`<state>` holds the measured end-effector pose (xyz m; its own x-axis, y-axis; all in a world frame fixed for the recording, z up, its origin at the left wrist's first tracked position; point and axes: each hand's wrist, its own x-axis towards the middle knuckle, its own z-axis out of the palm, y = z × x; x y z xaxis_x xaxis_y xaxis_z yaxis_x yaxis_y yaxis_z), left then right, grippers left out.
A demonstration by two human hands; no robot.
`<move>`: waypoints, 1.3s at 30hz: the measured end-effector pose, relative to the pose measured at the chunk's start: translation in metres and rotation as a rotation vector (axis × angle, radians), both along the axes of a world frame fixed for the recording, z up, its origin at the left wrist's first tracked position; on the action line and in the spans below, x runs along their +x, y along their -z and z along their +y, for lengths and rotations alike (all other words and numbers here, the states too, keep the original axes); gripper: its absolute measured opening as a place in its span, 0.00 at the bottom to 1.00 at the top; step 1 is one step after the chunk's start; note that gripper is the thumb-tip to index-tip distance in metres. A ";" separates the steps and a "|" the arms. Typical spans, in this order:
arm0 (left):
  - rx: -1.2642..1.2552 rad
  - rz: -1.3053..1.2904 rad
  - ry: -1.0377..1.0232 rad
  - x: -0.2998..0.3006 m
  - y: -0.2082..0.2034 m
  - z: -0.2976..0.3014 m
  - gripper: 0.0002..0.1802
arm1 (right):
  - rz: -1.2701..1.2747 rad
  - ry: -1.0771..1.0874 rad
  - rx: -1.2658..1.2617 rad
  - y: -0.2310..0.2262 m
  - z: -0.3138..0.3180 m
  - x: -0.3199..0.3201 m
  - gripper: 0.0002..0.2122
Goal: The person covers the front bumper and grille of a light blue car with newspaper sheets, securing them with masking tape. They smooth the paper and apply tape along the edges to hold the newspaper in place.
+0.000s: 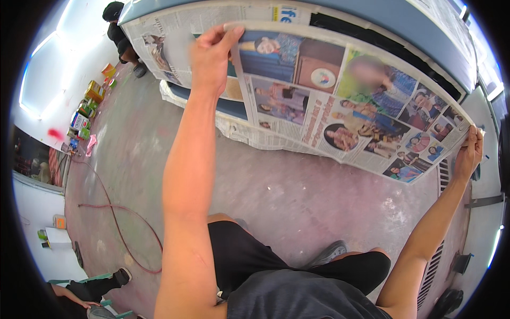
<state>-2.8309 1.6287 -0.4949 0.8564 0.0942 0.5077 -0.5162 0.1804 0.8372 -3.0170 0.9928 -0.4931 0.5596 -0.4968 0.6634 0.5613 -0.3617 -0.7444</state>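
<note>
A newspaper sheet (340,101) spreads across the upper middle and right of the frame, lying against the side of a large panelled body (404,37) that runs along the top edge. The left hand (210,58) pinches the sheet's upper left corner at upper centre; the right hand (470,151) holds its lower right corner at the right edge. Another newspaper sheet (164,42) lies to the left of the first, behind the left hand. Below them is the floor (276,196), with a hose (114,223) trailing across its lower left. A row of cans (87,109) stands along the wall at left. Another person (119,34) crouches at upper left.
</note>
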 end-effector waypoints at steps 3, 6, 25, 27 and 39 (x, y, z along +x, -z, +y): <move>0.061 -0.088 -0.004 -0.005 -0.007 -0.007 0.29 | -0.041 0.026 -0.005 0.021 0.001 -0.008 0.10; -0.154 -0.082 0.045 -0.009 -0.006 -0.006 0.12 | -0.090 0.057 0.031 0.031 -0.003 -0.011 0.10; -0.091 -0.143 -0.271 -0.034 -0.008 -0.035 0.19 | -0.121 0.220 0.001 0.033 0.006 -0.037 0.13; 0.100 -0.009 -0.319 -0.044 -0.012 -0.036 0.29 | -0.112 0.249 0.004 0.034 0.012 -0.036 0.14; -0.011 -0.221 -0.509 -0.031 -0.007 -0.049 0.18 | -0.096 0.233 -0.059 0.032 -0.002 -0.034 0.16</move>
<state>-2.8618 1.5793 -0.4876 0.5741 0.4749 0.6671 -0.7040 -0.1298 0.6983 -3.0512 0.9905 -0.5246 0.3680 -0.5641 0.7392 0.5247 -0.5304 -0.6659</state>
